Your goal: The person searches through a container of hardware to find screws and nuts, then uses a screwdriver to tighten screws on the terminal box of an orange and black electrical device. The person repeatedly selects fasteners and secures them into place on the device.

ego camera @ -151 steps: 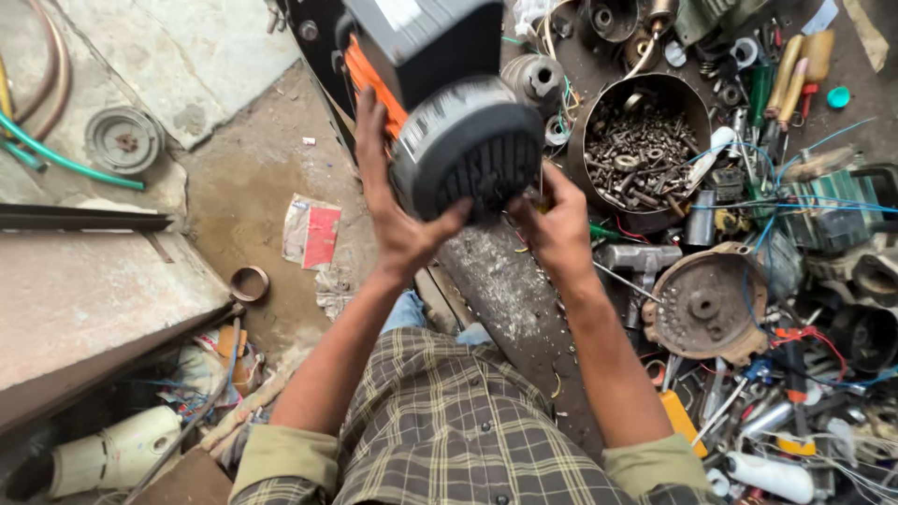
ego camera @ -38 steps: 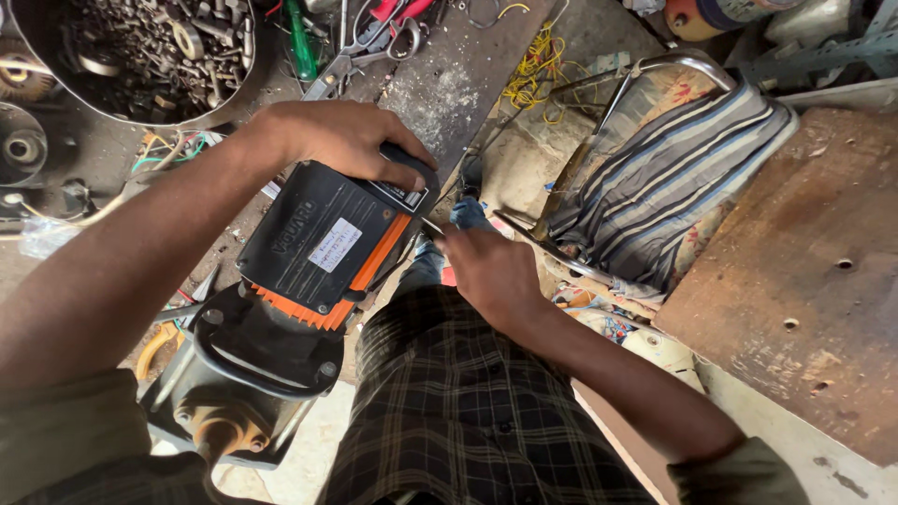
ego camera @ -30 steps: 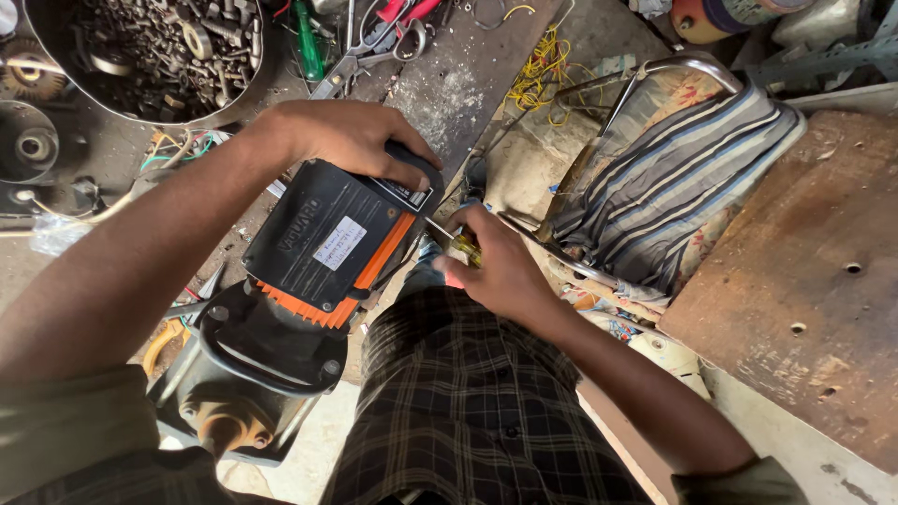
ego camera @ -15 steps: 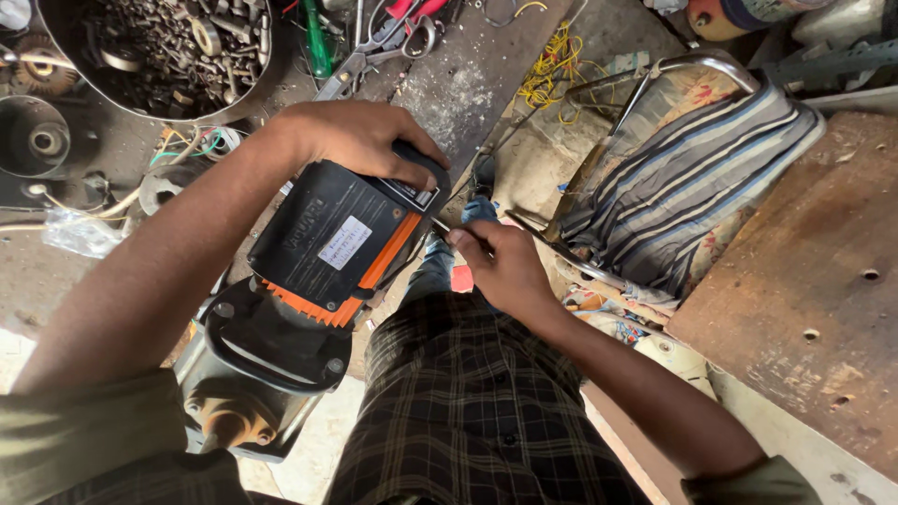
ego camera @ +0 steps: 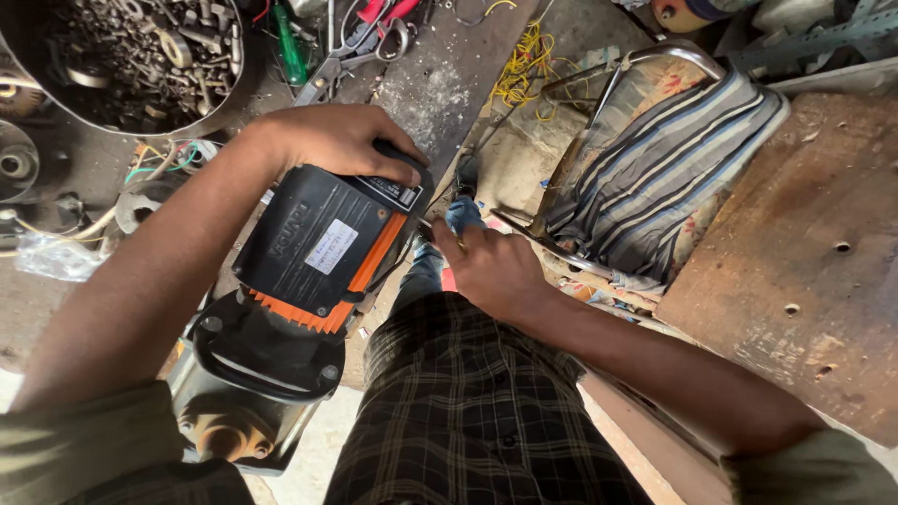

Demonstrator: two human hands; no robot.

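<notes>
— Looking from the left side first: what is the left hand (ego camera: 341,140) doing?

— It is lying curled over the far end of the black and orange motor unit (ego camera: 323,248), fingers wrapped down around the top edge, pressing it in place. The forearm is running diagonally from the lower left corner up to that end.

— And which way is the unit lying?

— Its long axis is slanting from the grey pump casting (ego camera: 234,421) at the lower left up toward the right, across the person's lap, so the gripped end is pointing at the other hand.

— Moving right, then?

— The right hand (ego camera: 491,271) is sitting just beside that upper right corner, nearly touching it. The fingers are drawn together and seem to be pinching a small tool with a red handle (ego camera: 449,279), though most of it is hidden under the palm, so I cannot tell its kind.

— So which hand is nearer the unit?

— The left one is already resting on it; the right is working at its edge, wrist bent inward, forearm coming in from the lower right past the striped cloth (ego camera: 655,178).
</notes>
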